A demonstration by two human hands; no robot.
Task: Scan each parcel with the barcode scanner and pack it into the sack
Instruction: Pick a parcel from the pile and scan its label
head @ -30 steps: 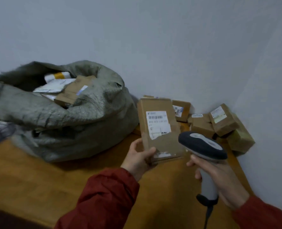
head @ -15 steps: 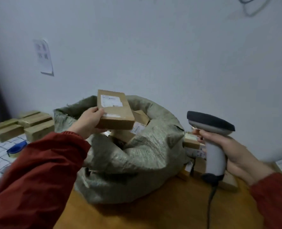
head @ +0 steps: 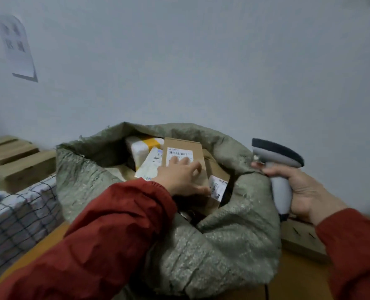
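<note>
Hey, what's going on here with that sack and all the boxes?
A person in a red jacket is packing parcels. Their left hand lies on a brown box, label up, on top of the pile inside the open sack. Their right hand holds the scanner upright beside the sack, to its right. More boxes sit off to the left.

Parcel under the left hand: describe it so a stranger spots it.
Find the grey-green sack on the table. In its open mouth, the brown parcel lies topmost under the left hand. Unlike the brown box beside it, its barcode label faces up.
</note>
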